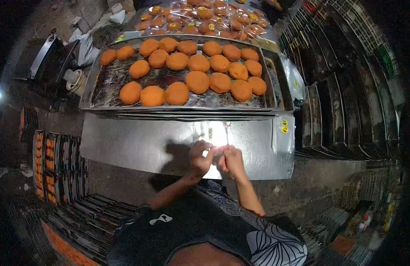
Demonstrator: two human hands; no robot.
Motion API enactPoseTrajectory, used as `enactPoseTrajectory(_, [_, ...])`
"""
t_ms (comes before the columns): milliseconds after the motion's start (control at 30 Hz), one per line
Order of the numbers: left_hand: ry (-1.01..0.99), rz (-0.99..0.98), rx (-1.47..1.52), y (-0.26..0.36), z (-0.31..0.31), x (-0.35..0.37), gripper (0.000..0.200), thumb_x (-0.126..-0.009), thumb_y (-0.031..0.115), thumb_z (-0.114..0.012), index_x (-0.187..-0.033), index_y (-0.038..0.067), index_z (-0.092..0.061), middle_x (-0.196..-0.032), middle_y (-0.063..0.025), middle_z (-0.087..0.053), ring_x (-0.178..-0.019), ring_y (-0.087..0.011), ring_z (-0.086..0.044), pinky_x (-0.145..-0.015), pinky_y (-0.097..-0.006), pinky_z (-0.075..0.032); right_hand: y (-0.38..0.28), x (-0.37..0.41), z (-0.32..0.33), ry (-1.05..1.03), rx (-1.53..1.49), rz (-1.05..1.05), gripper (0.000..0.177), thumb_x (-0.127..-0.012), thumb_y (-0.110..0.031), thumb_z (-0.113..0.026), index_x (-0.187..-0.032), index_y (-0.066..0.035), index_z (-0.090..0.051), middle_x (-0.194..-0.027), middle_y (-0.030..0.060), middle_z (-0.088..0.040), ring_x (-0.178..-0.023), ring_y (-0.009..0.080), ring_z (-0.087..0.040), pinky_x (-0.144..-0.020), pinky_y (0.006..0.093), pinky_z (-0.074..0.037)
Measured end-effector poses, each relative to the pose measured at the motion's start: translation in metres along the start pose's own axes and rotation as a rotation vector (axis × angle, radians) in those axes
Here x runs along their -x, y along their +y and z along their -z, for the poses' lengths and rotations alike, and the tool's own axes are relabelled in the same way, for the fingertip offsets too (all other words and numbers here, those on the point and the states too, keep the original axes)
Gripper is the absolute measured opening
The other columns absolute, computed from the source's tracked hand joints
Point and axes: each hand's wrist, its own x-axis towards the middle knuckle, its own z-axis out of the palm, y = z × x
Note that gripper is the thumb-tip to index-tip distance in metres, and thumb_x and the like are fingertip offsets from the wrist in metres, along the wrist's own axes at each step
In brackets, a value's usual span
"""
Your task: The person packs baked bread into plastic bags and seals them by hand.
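My left hand and my right hand meet over the steel tabletop, fingers pinched close together. Between them is what looks like a clear plastic bag, its outline mostly lost in bright glare. The fingertips are partly washed out by the light. Just beyond the hands, a dark metal baking tray holds several round orange-brown buns, with gaps at its left side. On the table's right end lies a stack of clear bags with yellow labels.
Behind the tray, bagged buns are heaped up. Racks of dark trays stand at the right. Stacked trays with buns are at the lower left. A white bucket stands left of the table.
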Motion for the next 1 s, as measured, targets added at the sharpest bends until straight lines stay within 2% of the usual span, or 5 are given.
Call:
enactPoseTrajectory(100, [-0.284,-0.756,-0.422,0.040,0.038,-0.017,0.015,-0.065,-0.002,-0.063,-0.079,0.003,-0.061,-0.078,-0.0086,-0.054,-0.073,-0.0216,-0.051,-0.062,-0.0295,-0.042,-0.034,-0.034,-0.029,-0.250,0.296,1.011,0.033,-0.086,-0.020,-0.043,-0.107,0.005,-0.047,-0.068,0.0068,-0.057,-0.049,0.0093,-0.050,-0.043,0.0197,-0.039])
enactPoseTrajectory(167, [-0.413,-0.748,-0.362,0.064,0.063,-0.027,0.037,-0.064,-0.002,-0.064,-0.100,0.006,-0.056,-0.097,-0.0115,-0.051,-0.077,-0.0214,-0.050,-0.064,-0.0302,-0.043,-0.059,-0.060,-0.051,-1.087,-0.986,0.152,0.048,-0.084,-0.035,-0.047,-0.114,0.002,-0.044,-0.101,0.0122,-0.055,-0.082,0.0154,-0.055,-0.067,0.0262,-0.045])
enactPoseTrajectory(367, [-0.090,0.303,1.089,0.048,0.190,-0.072,0.042,-0.085,0.022,-0.047,-0.121,0.004,-0.035,-0.085,-0.0063,-0.055,-0.062,-0.0109,-0.053,-0.060,-0.0225,-0.047,-0.030,-0.079,-0.199,-0.608,-0.715,-0.114,0.046,-0.083,-0.038,-0.047,-0.115,-0.004,-0.047,-0.111,0.0122,-0.052,-0.101,0.0231,-0.049,-0.088,0.0345,-0.037])
enactPoseTrajectory(500, [0.500,0.063,0.823,0.066,0.245,-0.089,0.027,-0.085,0.023,-0.047,-0.105,0.004,-0.045,-0.084,-0.0071,-0.055,-0.079,-0.0183,-0.055,-0.076,-0.0390,-0.046,-0.106,-0.162,-0.213,0.438,1.259,1.368,0.035,-0.078,-0.031,-0.053,-0.090,0.001,-0.053,-0.090,0.0178,-0.056,-0.086,0.0307,-0.053,-0.074,0.0391,-0.041])
enactPoseTrajectory(1000, [0.070,0.017,0.984,0.098,0.147,-0.098,0.056,-0.085,0.032,-0.036,-0.130,0.003,-0.018,-0.127,-0.0170,-0.033,-0.119,-0.0313,-0.032,-0.098,-0.0463,-0.027,-0.079,-0.044,-0.183,0.180,0.136,0.777,0.076,-0.056,-0.009,-0.077,-0.118,0.002,-0.034,-0.112,0.0140,-0.046,-0.108,0.0205,-0.043,-0.092,0.0311,-0.034])
